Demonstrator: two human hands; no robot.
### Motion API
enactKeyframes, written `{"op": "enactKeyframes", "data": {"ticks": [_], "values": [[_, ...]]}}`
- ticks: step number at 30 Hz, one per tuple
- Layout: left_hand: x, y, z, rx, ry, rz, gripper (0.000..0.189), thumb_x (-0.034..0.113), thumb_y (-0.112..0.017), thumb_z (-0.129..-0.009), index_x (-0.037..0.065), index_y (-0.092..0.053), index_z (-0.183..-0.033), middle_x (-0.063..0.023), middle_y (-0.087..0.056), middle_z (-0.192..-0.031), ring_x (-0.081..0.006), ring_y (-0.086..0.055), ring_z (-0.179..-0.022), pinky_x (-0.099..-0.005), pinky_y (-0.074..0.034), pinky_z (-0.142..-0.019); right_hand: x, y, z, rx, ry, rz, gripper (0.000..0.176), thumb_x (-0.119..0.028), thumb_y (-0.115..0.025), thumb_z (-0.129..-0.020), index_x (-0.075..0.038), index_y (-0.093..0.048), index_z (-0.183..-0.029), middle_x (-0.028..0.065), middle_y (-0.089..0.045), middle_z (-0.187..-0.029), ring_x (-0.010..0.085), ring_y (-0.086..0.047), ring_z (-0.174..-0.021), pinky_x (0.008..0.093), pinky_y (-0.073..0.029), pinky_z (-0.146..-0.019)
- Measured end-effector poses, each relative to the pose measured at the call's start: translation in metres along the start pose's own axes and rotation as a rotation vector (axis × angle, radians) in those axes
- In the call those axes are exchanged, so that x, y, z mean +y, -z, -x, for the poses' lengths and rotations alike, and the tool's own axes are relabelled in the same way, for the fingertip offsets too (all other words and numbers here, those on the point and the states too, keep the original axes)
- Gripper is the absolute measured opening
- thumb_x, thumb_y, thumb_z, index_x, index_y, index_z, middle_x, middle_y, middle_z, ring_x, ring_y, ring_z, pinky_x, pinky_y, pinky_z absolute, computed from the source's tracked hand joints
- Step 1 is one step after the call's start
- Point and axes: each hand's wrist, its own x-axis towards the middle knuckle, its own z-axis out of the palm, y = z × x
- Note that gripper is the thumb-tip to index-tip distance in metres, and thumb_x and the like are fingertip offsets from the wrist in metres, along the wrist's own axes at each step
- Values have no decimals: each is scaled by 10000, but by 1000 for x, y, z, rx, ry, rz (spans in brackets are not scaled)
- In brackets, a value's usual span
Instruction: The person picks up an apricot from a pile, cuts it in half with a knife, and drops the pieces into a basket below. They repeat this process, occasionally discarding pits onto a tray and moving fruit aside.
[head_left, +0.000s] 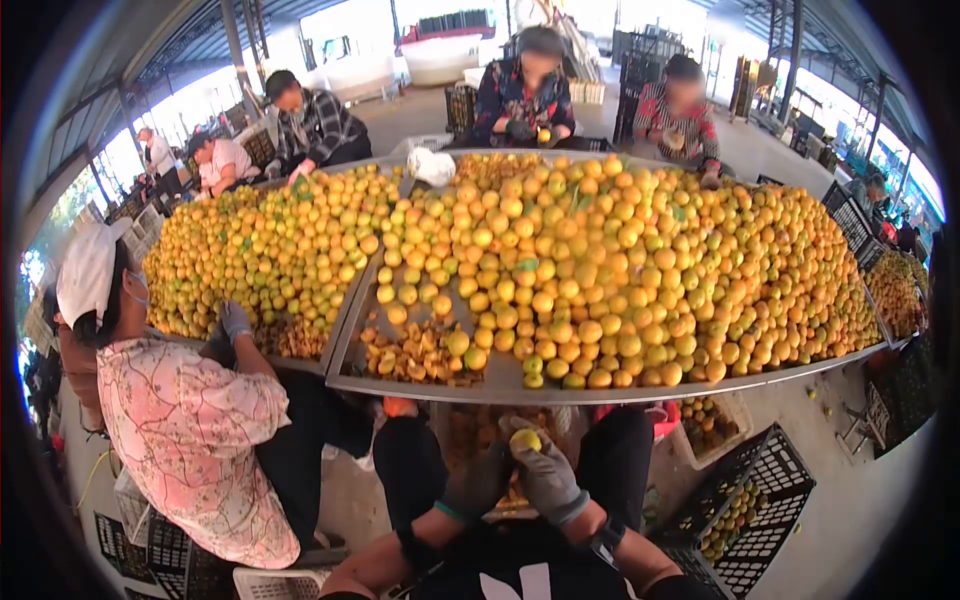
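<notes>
Over my lap, my right hand [550,482], in a grey glove, is closed around a small yellow-orange citrus fruit [525,440]. My left hand [477,484], in a darker glove, is beside it with its fingers curled in against the right hand. What the left fingers hold, if anything, is hidden. Just beyond both hands is the metal-edged table [600,393], heaped with citrus fruit [640,270]. Pieces of peel [415,352] lie on its near left part. Below the edge, between my knees, a container of peel [470,430] is partly covered by my hands.
A co-worker in a pink patterned shirt [190,440] sits close at my left. Several others sit along the far side. At my right stand a black crate [765,520] with fruit and a pale crate [738,425]. A white crate [278,583] is at lower left.
</notes>
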Motion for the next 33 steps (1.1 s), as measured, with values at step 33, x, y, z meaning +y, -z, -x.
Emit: {"op": "enactKeyframes", "data": {"ticks": [33], "values": [[-9, -4, -3, -117, 51, -83, 590, 185, -546, -881, 218, -369, -1442, -184, -656, -888, -361, -650, -756, -465, -511, -641, 14, 45, 5, 92, -84, 519, 311, -179, -626, -931, -13, -579, -1190, 19, -622, -1073, 107, -571, -969, 248, -454, -879]]}}
